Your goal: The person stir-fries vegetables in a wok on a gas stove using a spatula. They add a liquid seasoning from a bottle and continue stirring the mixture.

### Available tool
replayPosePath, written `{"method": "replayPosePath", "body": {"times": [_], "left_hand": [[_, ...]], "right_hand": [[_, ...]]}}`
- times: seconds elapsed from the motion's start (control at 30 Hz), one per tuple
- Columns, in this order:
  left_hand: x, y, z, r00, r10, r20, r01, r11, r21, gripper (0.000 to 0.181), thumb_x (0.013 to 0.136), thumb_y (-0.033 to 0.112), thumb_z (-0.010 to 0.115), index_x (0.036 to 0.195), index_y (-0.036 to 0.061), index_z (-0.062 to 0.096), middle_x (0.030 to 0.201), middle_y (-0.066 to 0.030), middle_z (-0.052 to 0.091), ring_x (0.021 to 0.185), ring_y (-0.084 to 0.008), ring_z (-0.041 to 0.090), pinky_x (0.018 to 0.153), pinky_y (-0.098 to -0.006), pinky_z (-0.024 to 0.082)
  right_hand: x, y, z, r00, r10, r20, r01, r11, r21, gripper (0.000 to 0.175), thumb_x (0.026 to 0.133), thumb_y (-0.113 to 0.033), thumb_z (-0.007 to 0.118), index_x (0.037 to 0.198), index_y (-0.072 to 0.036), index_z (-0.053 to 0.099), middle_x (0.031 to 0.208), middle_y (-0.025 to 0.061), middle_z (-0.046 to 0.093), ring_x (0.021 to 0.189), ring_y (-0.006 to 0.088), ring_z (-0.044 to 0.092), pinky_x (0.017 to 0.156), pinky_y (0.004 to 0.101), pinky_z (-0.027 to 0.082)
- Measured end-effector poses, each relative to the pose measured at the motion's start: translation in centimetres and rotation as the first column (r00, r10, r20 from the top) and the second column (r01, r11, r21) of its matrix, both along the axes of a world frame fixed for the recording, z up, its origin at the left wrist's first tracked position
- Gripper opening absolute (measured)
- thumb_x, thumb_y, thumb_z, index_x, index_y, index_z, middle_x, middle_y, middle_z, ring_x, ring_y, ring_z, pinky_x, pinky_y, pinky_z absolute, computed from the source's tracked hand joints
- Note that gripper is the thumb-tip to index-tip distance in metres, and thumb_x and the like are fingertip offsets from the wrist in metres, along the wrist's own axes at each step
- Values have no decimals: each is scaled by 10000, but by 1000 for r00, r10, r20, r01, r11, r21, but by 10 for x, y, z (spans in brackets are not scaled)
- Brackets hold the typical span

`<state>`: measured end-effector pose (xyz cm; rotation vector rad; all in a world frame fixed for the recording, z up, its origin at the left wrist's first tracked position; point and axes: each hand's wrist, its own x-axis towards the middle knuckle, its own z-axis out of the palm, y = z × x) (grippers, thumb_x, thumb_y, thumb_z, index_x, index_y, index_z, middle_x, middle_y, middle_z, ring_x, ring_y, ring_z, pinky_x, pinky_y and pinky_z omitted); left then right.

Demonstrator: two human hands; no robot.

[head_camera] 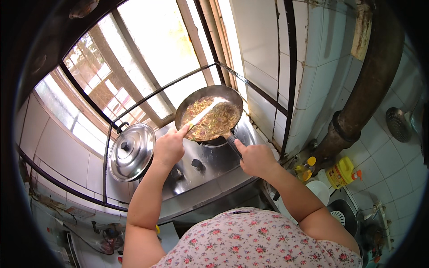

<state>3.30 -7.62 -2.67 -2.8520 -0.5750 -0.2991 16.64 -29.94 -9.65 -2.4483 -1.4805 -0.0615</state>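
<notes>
My right hand (255,158) grips the dark handle (233,144) of a deep frying pan (190,99) over the right side of a steel gas stove (214,174). Inside the pan lies a cooked mixture (204,109) of thin strips with green pieces in brownish liquid. My left hand (170,147) holds a pale, flat spatula (205,114) near the pan's left rim. The spatula's far end rests in the food, its tip partly lost in glare. Left of that hand, a shiny domed lid (131,151) with a black knob covers a second pan.
A black metal rack frame (164,87) surrounds the stove before the bright window (157,40). To the right are a thick brown pipe (365,90), an oil bottle (304,171), a yellow jug (341,172), a white plate (317,191) and a sink (348,204). A skimmer (398,124) hangs on the tiles.
</notes>
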Motion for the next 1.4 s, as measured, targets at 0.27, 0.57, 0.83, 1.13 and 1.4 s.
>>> {"method": "replayPosePath", "body": {"times": [0.27,0.57,0.83,1.13,1.4], "left_hand": [[-41,-12,-3,992,-126,17,120,975,184,488,772,58,538,1204,277,595,795,-51,529,619,-226,595,542,-335,490],[-111,-4,19,983,184,-2,-184,983,11,467,769,50,523,1183,245,615,793,-87,544,673,-311,602,615,-416,496],[-113,3,3,971,221,89,-202,963,-181,454,817,80,497,1247,212,561,850,-152,578,785,-353,599,689,-444,483],[-57,4,-42,937,327,126,-291,926,-242,428,832,109,491,1244,203,556,843,-169,585,788,-358,624,696,-460,502],[-19,-11,-84,916,372,152,-289,872,-396,487,779,120,524,1264,164,518,866,-192,562,779,-375,594,695,-468,486]], "right_hand": [[1,0,-2,1000,-4,21,5,1000,-10,593,767,-227,597,1329,-91,466,664,95,630,619,271,634,576,395,488],[1,-1,2,1000,-20,6,21,999,-31,592,764,-225,592,1326,-85,468,666,95,633,623,279,634,572,407,488],[0,0,3,1000,0,19,1,998,-58,607,767,-240,603,1334,-80,458,673,111,629,638,287,635,595,413,501],[5,1,10,1000,20,-3,-20,995,-98,629,770,-277,618,1339,-73,442,702,122,636,689,296,642,629,416,507],[6,-2,12,997,60,-51,-62,998,-33,658,761,-323,651,1315,-34,445,718,157,641,700,335,639,657,434,500]]}}
